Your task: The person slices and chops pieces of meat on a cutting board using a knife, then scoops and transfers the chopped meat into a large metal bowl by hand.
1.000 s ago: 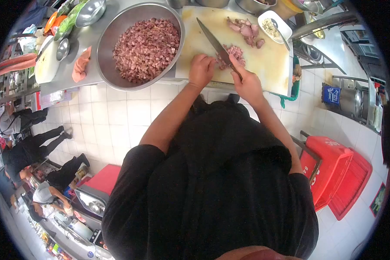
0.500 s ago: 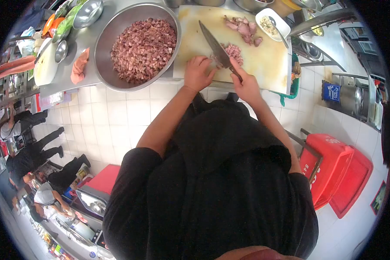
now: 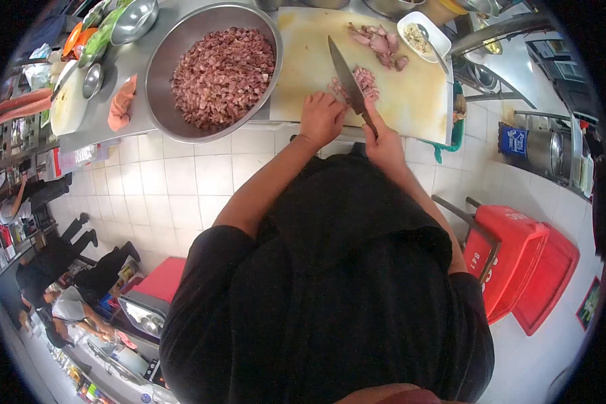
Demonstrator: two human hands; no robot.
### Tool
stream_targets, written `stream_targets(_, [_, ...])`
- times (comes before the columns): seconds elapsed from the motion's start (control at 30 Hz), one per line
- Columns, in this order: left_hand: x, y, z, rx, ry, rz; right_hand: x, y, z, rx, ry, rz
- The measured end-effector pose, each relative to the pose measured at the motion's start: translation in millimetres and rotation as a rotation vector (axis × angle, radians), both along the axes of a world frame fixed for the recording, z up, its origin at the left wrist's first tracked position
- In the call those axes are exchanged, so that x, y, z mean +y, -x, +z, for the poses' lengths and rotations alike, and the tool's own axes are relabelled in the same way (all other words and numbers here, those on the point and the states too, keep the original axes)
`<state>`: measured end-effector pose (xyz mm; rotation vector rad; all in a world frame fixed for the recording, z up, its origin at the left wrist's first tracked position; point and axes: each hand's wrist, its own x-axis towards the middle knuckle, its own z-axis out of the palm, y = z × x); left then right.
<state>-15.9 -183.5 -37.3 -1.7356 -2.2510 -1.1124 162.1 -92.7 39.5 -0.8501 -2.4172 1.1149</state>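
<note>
My right hand [image 3: 382,138] is wrapped round the handle of a large knife [image 3: 345,74], whose blade points away over the cutting board [image 3: 303,50]. Close to the blade's left side is my left hand [image 3: 322,119], its fingers bent near the board's front edge; whatever they hold is too small to make out. Chopped meat [image 3: 365,83] lies on both sides of the blade. Larger meat pieces [image 3: 378,44] rest farther back on the board. A big metal bowl [image 3: 156,84] to the left holds a heap of diced meat [image 3: 222,77].
A white dish [image 3: 438,35] with a spoon stands at the board's back right corner. Left of the bowl lie an orange cloth [image 3: 122,106] and small metal bowls [image 3: 93,81]. Red bins [image 3: 508,252] are at the right. Several people [image 3: 74,306] are at the far left.
The knife and my right hand have shifted slightly, with the blade tip now farther right and more upright. My left hand has moved right, closer to the blade, and its fingers are more bent.
</note>
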Motion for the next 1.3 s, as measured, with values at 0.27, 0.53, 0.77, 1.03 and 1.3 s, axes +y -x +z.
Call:
stream_targets(0.27, [-5.9, 0.4, -11.0, -0.017, -0.007, -0.014, -2.6, 9.8, -31.8, -0.092, -0.069, 0.000])
stream_targets(0.53, [-9.5, 6.7, -9.5, -0.070, -0.060, 0.005, -0.4, 16.2, -21.9, -0.035, 0.029, -0.077])
stream_targets(0.77, [-5.2, 11.1, 10.2, -0.049, -0.040, -0.028, 4.0, 20.5, -6.6, 0.213, -0.068, -0.128])
stream_targets(1.03, [11.0, 19.1, 4.0, -0.079, 0.038, -0.052, 51.7, -30.9, -2.9, -0.163, -0.338, -0.138])
stream_targets(1.3, [31.2, 20.4, 8.9, -0.162, 0.100, -0.087, 37.3, -51.6, -18.3, -0.024, -0.123, -0.184])
